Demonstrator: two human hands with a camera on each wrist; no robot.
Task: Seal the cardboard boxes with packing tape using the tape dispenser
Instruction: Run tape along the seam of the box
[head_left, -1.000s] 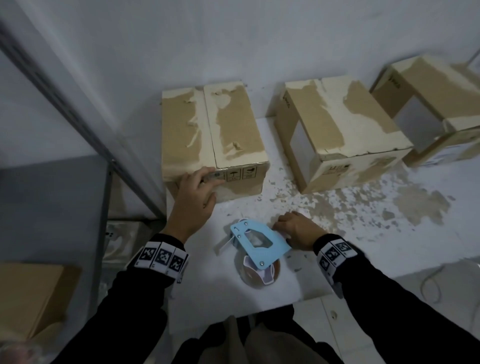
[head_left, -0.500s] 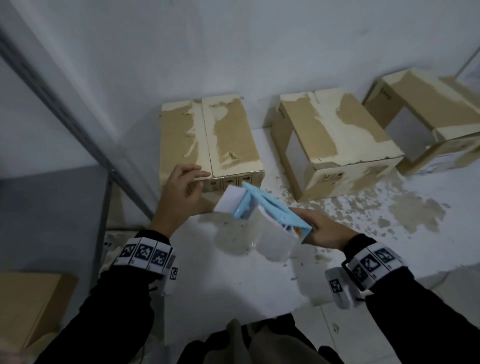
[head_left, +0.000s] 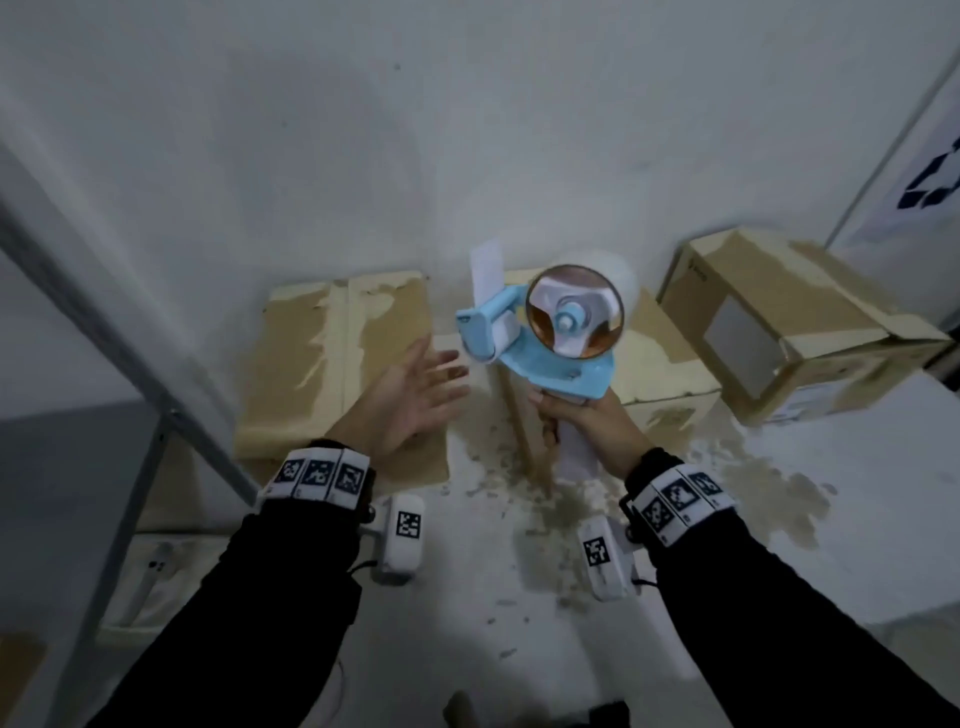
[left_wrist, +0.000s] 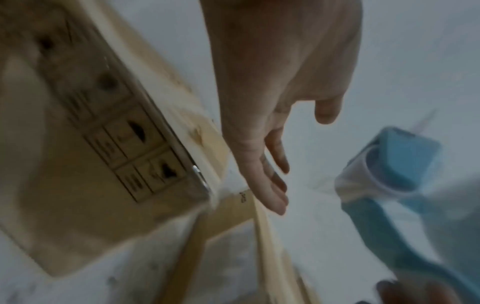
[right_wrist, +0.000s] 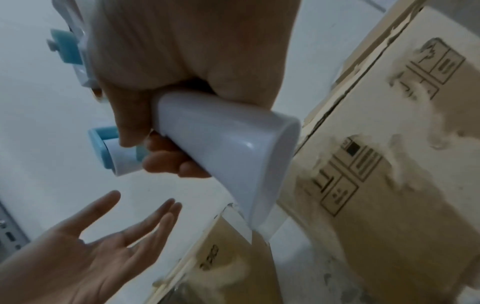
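Seen from the head camera, looking down at a white tabletop flecked with torn brown paper scraps. Right hand just right of centre, fingers wrapped tight round the white handle of a light blue plastic tape dispenser, raised off the table. Dispenser's round roll of clear brownish packing tape facing the camera, a loose white tape end sticking up at 11 o'clock from the roll. Left hand at 9 o'clock from the dispenser, palm turned toward it, fingers spread and straight, holding nothing, fingertips close to the dispenser's front roller but apart from it. Worn brown cardboard box with closed flaps below and behind the left hand. Second worn cardboard box behind the dispenser. Third cardboard box at 2 o'clock, near the wall. Black sleeves and coded white wristbands on both arms.
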